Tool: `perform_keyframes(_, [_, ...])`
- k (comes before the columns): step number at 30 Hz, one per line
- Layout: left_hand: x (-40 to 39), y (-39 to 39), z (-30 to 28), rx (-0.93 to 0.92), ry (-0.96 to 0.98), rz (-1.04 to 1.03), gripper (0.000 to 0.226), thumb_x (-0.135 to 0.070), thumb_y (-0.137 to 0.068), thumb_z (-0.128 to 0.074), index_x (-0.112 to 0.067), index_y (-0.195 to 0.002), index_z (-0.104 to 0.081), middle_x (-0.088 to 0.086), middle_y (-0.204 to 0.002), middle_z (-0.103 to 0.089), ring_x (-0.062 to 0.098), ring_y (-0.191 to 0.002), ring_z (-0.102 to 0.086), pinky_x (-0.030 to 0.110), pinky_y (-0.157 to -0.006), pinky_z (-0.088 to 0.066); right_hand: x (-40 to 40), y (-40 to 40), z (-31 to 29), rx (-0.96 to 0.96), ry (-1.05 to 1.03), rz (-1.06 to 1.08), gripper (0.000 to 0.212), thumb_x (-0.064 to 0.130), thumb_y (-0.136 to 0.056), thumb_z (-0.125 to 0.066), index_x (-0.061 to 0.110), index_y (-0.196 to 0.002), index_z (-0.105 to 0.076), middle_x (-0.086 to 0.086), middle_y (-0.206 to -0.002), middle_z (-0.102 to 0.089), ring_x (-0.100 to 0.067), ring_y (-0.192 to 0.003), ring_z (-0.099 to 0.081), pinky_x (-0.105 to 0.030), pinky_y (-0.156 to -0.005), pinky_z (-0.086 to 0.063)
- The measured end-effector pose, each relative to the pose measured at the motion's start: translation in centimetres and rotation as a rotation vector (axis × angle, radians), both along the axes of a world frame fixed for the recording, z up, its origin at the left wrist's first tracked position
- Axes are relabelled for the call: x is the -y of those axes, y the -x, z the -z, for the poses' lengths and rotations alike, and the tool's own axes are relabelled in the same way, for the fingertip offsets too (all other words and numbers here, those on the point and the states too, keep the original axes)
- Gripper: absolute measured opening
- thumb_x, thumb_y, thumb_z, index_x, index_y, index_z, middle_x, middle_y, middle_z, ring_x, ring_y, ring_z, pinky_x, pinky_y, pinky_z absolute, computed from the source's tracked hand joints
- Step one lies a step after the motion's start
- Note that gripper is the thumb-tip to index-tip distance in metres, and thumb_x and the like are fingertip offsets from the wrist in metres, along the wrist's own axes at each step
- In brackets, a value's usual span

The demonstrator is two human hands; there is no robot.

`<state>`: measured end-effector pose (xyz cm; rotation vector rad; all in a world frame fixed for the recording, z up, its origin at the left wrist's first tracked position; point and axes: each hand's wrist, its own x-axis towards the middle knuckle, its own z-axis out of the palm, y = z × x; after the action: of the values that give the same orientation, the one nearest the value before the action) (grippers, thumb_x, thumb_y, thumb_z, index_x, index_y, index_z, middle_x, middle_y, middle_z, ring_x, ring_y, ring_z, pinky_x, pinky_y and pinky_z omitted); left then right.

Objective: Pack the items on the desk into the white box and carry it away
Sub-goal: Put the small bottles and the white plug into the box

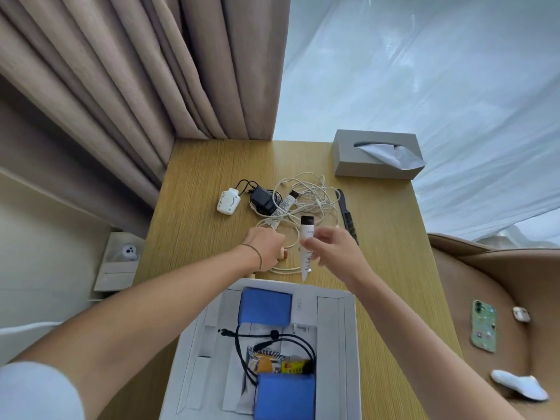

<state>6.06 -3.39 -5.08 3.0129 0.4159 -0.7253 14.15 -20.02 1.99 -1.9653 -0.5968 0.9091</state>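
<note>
White sleeve at upper arm; thin dark bracelet [254, 253] on left wrist.
</note>
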Motion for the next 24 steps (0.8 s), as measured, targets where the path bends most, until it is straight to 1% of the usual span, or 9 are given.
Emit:
perform_keyframes(3, [0.4,-0.5,0.7,-0.054,-0.082,0.052,0.025,-0.022,-0.091,-0.060,-0.021,-0.116,-0.059,0.004,-0.113,-0.067,0.026,-0.107,-0.064,0.035,-0.081,-0.049,1.8,1.1,-0.8,-0.131,-0.061,0.060,0.015,0.025,-0.092,-0.068,0.012,-0.091,-0.073,-0.009,-0.087,-0.077,-0.007,-0.064,-0.065,-0.031,-0.065,-0.052])
perform_keyframes(6, [0.6,-0.5,1.2,-0.028,-0.101,0.063,0.020,-0.019,-0.093,-0.058,-0.020,-0.112,-0.061,0.004,-0.109,-0.068,0.025,-0.102,-0.065,0.034,-0.076,-0.049,3.0,1.8,-1.7,-0.170,-0.116,0.116,0.010,0.022,-0.092,-0.069,0.014,-0.088,-0.071,-0.006,-0.078,-0.072,-0.013,-0.067,-0.065,-0.034,-0.065,-0.051])
perform_keyframes(8, [0.5,-0.6,1.3,0.047,-0.063,0.043,0.015,-0.023,-0.093,-0.057,-0.020,-0.106,-0.063,0.004,-0.103,-0.068,0.024,-0.095,-0.066,0.034,-0.071,-0.046,3.6,2.1,-2.3,-0.156,-0.160,0.123,0.010,0.022,-0.092,-0.068,0.013,-0.092,-0.072,-0.010,-0.080,-0.072,-0.013,-0.067,-0.064,-0.033,-0.066,-0.050])
perform_keyframes(11, [0.1,-0.4,0.9,0.233,0.058,-0.024,0.012,-0.032,-0.089,-0.060,-0.021,-0.093,-0.062,0.001,-0.093,-0.065,0.021,-0.085,-0.061,0.032,-0.067,-0.044,4.4,2.8,-3.0,-0.116,-0.221,0.080,0.006,0.025,-0.094,-0.067,0.021,-0.092,-0.072,0.008,-0.073,-0.069,-0.005,-0.065,-0.060,-0.024,-0.063,-0.049])
perform_keyframes(13, [-0.1,-0.1,0.1,0.327,0.135,-0.081,0.013,-0.036,-0.085,-0.063,-0.025,-0.090,-0.060,-0.002,-0.089,-0.063,0.019,-0.081,-0.059,0.030,-0.064,-0.041,4.8,3.7,-3.2,-0.096,-0.232,0.032,0.008,0.027,-0.096,-0.066,0.024,-0.090,-0.071,0.013,-0.069,-0.065,-0.004,-0.064,-0.056,-0.020,-0.061,-0.047])
perform_keyframes(15, [0.0,0.2,-1.3,0.392,0.241,-0.160,0.012,-0.038,-0.085,-0.064,-0.030,-0.086,-0.054,-0.005,-0.083,-0.064,0.017,-0.073,-0.057,0.028,-0.059,-0.037,5.2,4.9,-3.1,-0.054,-0.197,-0.018,0.012,0.032,-0.096,-0.064,0.023,-0.093,-0.070,0.002,-0.072,-0.065,-0.007,-0.066,-0.055,-0.023,-0.062,-0.043])
perform_keyframes(17, [0.1,0.5,-3.0,0.460,0.349,-0.231,0.012,-0.039,-0.086,-0.063,-0.031,-0.091,-0.056,-0.009,-0.080,-0.064,0.015,-0.071,-0.058,0.028,-0.054,-0.039,5.6,6.0,-2.6,0.009,-0.128,-0.074,0.013,0.037,-0.097,-0.063,0.027,-0.094,-0.070,-0.007,-0.078,-0.067,-0.008,-0.067,-0.054,-0.026,-0.064,-0.042])
perform_keyframes(21, [0.4,1.8,-5.9,0.628,0.455,-0.321,0.020,-0.040,-0.091,-0.066,-0.024,-0.102,-0.063,-0.005,-0.086,-0.068,0.017,-0.074,-0.064,0.031,-0.061,-0.051,6.2,8.4,-1.3,0.174,0.063,-0.203,0.023,0.042,-0.093,-0.066,0.027,-0.109,-0.073,0.006,-0.080,-0.070,-0.006,-0.065,-0.057,-0.032,-0.064,-0.050])
perform_keyframes(24, [0.8,3.6,-7.6,0.720,0.467,-0.366,0.024,-0.041,-0.090,-0.066,-0.024,-0.106,-0.065,-0.007,-0.084,-0.067,0.016,-0.077,-0.064,0.030,-0.068,-0.052,6.4,10.0,0.0,0.333,0.218,-0.292,0.028,0.042,-0.088,-0.071,0.027,-0.111,-0.072,0.007,-0.090,-0.073,-0.010,-0.074,-0.065,-0.035,-0.069,-0.057])
